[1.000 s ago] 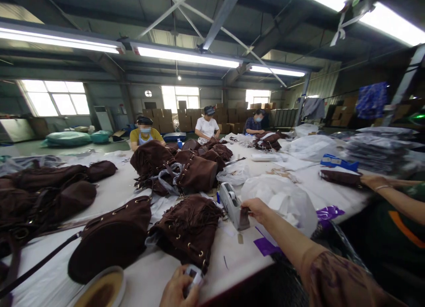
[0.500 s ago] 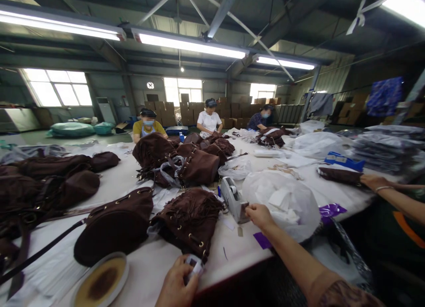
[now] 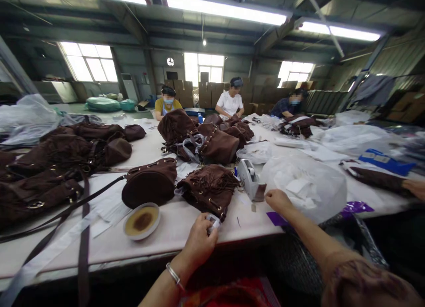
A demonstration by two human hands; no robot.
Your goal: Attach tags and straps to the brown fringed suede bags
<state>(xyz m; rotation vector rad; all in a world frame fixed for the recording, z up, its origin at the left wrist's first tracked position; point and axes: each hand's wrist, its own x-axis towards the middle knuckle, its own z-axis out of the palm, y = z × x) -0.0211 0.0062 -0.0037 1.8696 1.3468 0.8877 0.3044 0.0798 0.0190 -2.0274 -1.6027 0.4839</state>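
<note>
My left hand (image 3: 199, 240), with a silver bangle at the wrist, is closed around a small white-and-grey wrapped piece (image 3: 213, 223) at the table's front edge; its kind is not clear. Just beyond it lies a dark brown fringed drawstring bag (image 3: 207, 187) with gold eyelets. My right hand (image 3: 278, 201) is closed in a pinch beside the cutter end of a grey tape dispenser (image 3: 251, 178). Whatever is between those fingers is too small to make out. A clear plastic bag with white scraps (image 3: 305, 187) sits behind the right hand.
Left of the fringed bag are another brown bag (image 3: 149, 183) and a round dish with tan contents (image 3: 141, 221). More brown bags (image 3: 219, 143) are heaped mid-table and at left. Several co-workers (image 3: 230, 103) stand across the table; another person's hand (image 3: 415, 187) is at right.
The view has swung, so the scene sits further right and higher in it. My right hand has come slightly away from the dispenser's end. My left hand still grips the small wrapped piece.
</note>
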